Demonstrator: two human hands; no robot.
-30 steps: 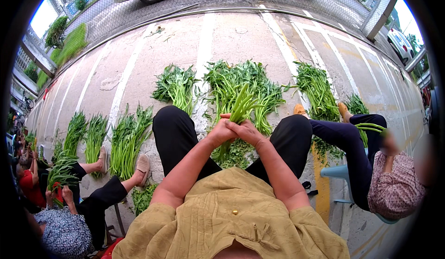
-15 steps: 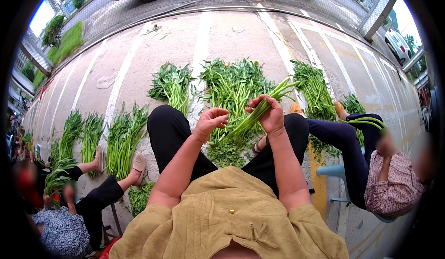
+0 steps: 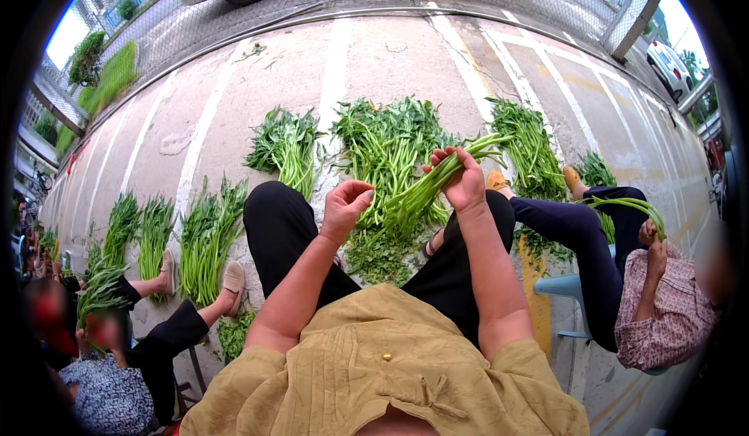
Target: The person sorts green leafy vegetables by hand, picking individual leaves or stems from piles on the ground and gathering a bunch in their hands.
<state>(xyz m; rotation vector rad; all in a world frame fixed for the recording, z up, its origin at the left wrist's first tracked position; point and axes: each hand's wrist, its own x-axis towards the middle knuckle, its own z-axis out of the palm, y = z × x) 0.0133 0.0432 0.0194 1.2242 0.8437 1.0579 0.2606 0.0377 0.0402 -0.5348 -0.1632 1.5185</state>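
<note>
Above paving (image 3: 285,69), grasping green stems (image 3: 422,194) with right hand (image 3: 466,189).
No longer clasping two-handed; freeing curled left hand (image 3: 343,211), contents unclear.

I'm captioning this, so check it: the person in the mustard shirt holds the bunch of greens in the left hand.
Wrong side: the head view shows the bunch in the right hand, not the left hand. The shirt is indeed mustard.
</note>
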